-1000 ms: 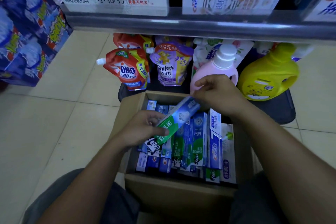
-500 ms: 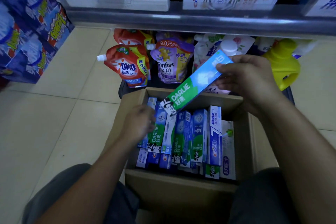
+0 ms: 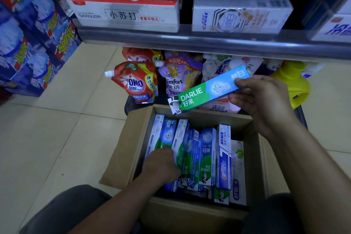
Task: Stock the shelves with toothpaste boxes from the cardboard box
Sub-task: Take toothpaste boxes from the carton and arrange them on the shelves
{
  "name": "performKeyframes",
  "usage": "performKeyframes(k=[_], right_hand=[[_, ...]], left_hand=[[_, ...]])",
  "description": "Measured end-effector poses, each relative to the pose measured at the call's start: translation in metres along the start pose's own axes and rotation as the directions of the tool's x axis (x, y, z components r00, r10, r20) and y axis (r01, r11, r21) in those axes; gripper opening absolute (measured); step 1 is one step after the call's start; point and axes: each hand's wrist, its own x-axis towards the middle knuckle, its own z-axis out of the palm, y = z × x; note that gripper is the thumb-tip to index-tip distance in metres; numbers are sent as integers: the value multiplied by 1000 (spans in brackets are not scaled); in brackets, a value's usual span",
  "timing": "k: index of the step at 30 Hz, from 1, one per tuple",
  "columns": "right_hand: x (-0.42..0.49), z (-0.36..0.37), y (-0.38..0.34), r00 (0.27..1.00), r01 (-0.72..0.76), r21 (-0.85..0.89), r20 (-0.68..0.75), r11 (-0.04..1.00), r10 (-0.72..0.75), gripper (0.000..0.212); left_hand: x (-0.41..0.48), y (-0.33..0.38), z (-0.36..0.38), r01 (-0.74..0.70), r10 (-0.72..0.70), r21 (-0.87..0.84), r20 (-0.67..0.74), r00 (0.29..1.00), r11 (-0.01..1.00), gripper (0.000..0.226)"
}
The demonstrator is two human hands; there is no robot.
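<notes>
While I stood there watching, the handoff finished. A second earlier both hands had been on the one Darlie box [image 3: 205, 91], low over the cardboard box [image 3: 121, 157], and now only the right hand [image 3: 262, 100] had it. It pinched the blue end, thumb on the face and fingers curled underneath, with the green end tilted down to the left. The Darlie box hung clear of the cardboard box, above its far edge and in front of the detergent pouches [image 3: 136, 83]. It was below the shelf rail [image 3: 209, 43] and not touching it, so it was out but not stocked yet.

The left hand [image 3: 161, 165] had let go and dropped back into the cardboard box, onto the left side of the packed toothpaste boxes [image 3: 207, 157]. Its fingers were tucked under the palm from where I stood, so I couldn't tell if it had the next one or was just feeling around.

My read was that one was on its way up while the next pick got lined up, which is pretty efficient. Loads were left though, since the cardboard box looked nearly full, with rows standing on edge. Up on the shelf sat a Crest case [image 3: 239, 13] and a red-topped Garnier case [image 3: 125, 7]. I guessed the Darlie box would need a gap up there, and I couldn't see one.
</notes>
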Motion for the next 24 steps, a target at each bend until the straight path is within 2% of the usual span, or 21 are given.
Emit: performKeyframes(k=[3,5,8,10,12,15,17,21,24], right_hand=[[4,0,3,1000,-9,12,-1,1000,9,11],[7,0,4,1000,-10,14,-8,1000,10,13],[8,3,6,999,-27,59,-18,998,29,8],[6,8,4,999,-36,127,-13,991,38,7],[2,16,-2,1000,-25,195,11,981,23,6],[-5,32,-14,998,44,255,42,966,-56,6],[-11,43,-26,991,96,258,64,961,-116,7],[-24,63,-56,976,162,303,92,939,-198,13],[-35,80,-79,956,227,311,109,923,-271,16]], left_hand=[[-1,-11,-20,-14,8,-196,-35,999,980,36],[-4,-22,-36,-41,5,-396,-92,996,917,28],[-8,-38,-59,-153,-22,-573,-285,958,805,11],[-12,-45,-75,-273,-11,-627,-409,912,730,22],[-16,-47,-93,-404,38,-700,-476,879,589,25],[-26,-45,-123,-535,22,-791,-554,832,296,28],[-31,-46,-143,-592,-35,-791,-603,797,157,35],[-46,-43,-189,-623,-52,-758,-626,778,-191,27],[-61,-33,-224,-658,-60,-684,-678,733,-316,21]])
